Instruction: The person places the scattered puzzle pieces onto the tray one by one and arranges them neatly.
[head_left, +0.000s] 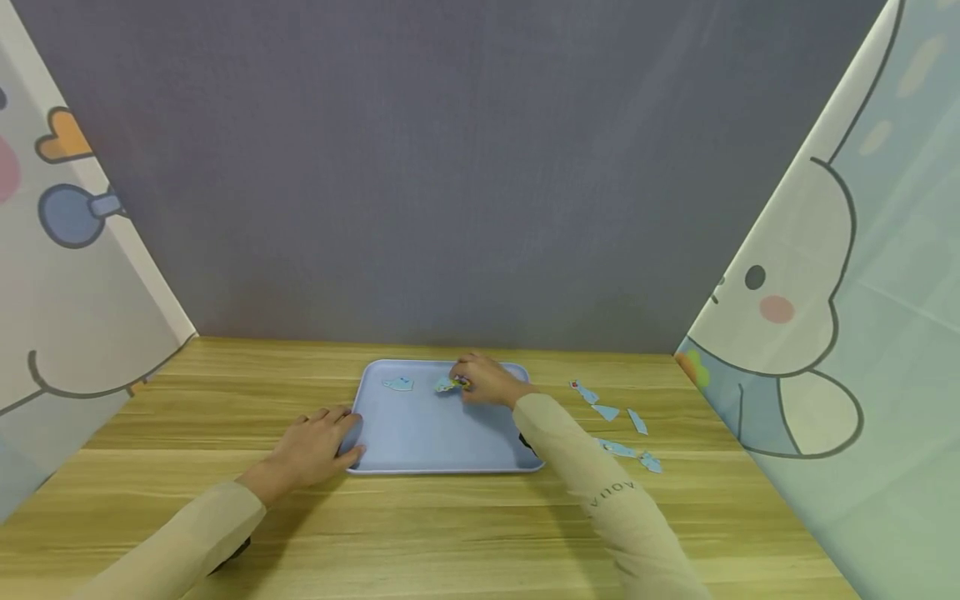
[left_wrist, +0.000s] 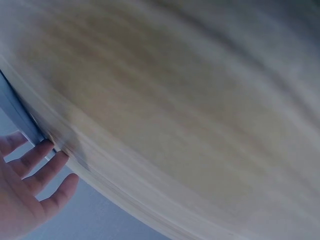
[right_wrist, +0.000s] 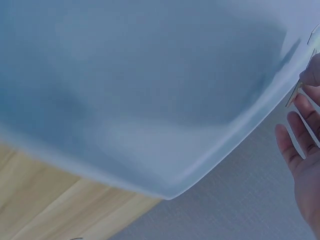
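A pale blue tray lies on the wooden table. My right hand is over its far right part, pinching a thin, flat picture piece with yellow on it between thumb and forefinger. Right beside that piece, a light blue picture piece lies in the tray; whether the two touch, I cannot tell. Farther left in the tray lies another blue piece. My left hand rests at the tray's left edge, its fingers loosely extended against the rim. In the right wrist view the pinching fingers appear at the right border.
Right of the tray, several loose blue pieces lie on the table, among them a triangular piece, a narrow piece and a jagged piece. A grey panel rises behind the table, with cartoon-printed walls at both sides.
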